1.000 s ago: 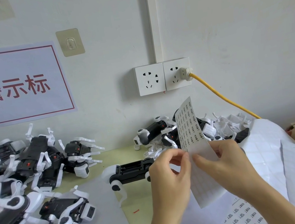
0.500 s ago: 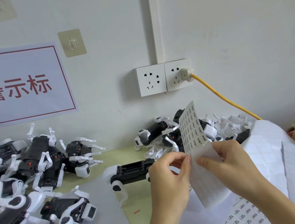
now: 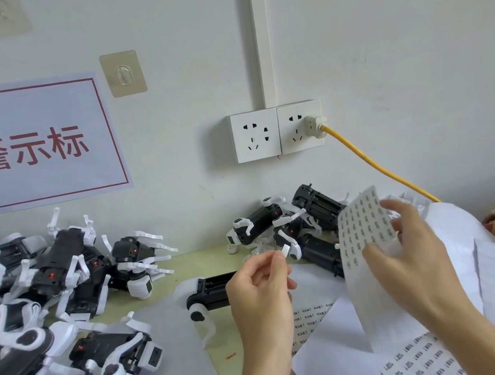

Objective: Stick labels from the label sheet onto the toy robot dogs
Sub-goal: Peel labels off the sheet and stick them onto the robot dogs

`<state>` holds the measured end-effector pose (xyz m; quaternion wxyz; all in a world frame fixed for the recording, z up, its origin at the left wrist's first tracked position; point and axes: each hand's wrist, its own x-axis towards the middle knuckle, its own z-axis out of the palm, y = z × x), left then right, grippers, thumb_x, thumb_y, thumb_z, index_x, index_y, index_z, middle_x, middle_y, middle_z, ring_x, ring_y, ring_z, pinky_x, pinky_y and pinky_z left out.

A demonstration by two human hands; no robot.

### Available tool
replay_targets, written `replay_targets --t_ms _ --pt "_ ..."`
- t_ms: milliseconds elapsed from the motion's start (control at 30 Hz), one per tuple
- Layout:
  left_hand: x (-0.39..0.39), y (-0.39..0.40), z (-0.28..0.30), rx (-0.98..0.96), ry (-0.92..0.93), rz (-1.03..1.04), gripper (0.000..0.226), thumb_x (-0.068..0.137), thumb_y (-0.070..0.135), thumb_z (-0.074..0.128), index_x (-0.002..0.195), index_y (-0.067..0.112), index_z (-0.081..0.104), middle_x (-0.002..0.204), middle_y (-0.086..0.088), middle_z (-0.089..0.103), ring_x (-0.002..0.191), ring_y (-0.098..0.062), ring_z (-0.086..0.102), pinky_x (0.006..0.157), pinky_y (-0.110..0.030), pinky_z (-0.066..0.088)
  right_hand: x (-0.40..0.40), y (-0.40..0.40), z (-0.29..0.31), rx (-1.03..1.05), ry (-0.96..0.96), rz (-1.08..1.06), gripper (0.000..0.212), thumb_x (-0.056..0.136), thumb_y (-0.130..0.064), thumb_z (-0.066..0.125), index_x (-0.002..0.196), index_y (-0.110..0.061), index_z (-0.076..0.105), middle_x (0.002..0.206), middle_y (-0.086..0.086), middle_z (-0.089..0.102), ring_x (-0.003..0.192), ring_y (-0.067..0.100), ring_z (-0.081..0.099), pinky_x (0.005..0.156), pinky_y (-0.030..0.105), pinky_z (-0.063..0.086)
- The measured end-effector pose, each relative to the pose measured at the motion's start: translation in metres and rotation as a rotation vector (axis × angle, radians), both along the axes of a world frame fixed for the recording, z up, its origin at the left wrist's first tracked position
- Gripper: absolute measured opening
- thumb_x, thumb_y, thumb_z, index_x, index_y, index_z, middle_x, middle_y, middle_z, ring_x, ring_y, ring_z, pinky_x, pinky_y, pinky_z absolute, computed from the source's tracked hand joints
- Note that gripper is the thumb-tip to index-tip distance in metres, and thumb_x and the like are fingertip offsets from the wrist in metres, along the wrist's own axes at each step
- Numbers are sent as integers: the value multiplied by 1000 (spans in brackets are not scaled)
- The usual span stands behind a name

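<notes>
White label (image 3: 285,250) is pinched at the fingertips of left hand (image 3: 261,286), just right of the lone toy dog (image 3: 215,294). Right of that dog, label sheet (image 3: 366,232) is gripped by right hand (image 3: 412,258). Label should be pressed flat on the dog's body.

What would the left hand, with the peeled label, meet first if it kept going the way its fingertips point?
Probably the black toy robot dog lying just beyond the left hand, though depth is unclear; the label leads.
</notes>
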<state>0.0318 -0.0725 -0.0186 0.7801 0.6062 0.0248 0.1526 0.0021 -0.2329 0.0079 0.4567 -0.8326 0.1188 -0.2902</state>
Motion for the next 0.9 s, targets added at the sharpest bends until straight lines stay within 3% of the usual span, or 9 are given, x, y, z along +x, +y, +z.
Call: replay_targets --t_ms 67,167,267,367,567,667,800,900 --pt "0 -1 0 -32 11 -9 15 92 11 69 78 10 73 61 -2 65 51 -12 54 45 -21 41 -1 6 -1 -193 -82 -60 51 86 -11 61 134 -27 55 119 -2 48 118 23 46 91 35 41" --pt "-1 -1 1 -49 15 -10 15 91 10 69 76 9 72 60 -3 64 49 -13 53 44 -20 41 -3 22 -1 -362 -229 -91 37 82 -5 62 115 -19 73 108 0 51 103 25 50 85 40 44" --pt "-2 0 2 -50 9 -11 13 91 9 68 79 7 72 59 -4 64 48 -13 54 44 -20 42 -3 34 -3 -465 -331 -161 32 78 -2 62 103 -17 77 108 5 55 99 27 48 82 43 43" --pt "-1 0 2 -60 13 -3 13 90 11 70 77 7 71 58 -5 63 47 -14 53 44 -21 41 -5 38 -5 -398 -397 91 33 81 0 59 103 -17 78 95 -1 57 83 17 54 70 29 49" --pt "-1 0 2 -80 6 -28 21 91 6 67 71 11 72 56 -5 61 46 -15 51 44 -22 40 -9 51 -7 -402 -238 417 50 81 -13 48 122 -31 71 82 -14 54 79 9 55 66 25 47" --pt "-1 0 3 -68 -2 -31 25 91 4 64 69 14 72 56 -4 60 47 -16 51 46 -24 42 -9 54 -7 -427 -210 462 54 80 -12 45 122 -37 68 81 -18 50 81 7 53 67 24 46" --pt "-1 0 3 -120 -7 -45 25 92 5 64 70 9 73 58 -6 59 52 -21 49 55 -34 44 -8 54 -8 -438 -167 470 53 80 -12 44 122 -37 66 82 -13 51 82 13 54 66 33 49" --pt "-2 1 7 -174 -20 -133 18 87 13 68 71 8 76 63 -9 61 56 -23 50 60 -35 43 -7 53 -9 -422 -174 469 47 82 -15 44 116 -42 62 80 -12 52 81 13 54 64 29 48"
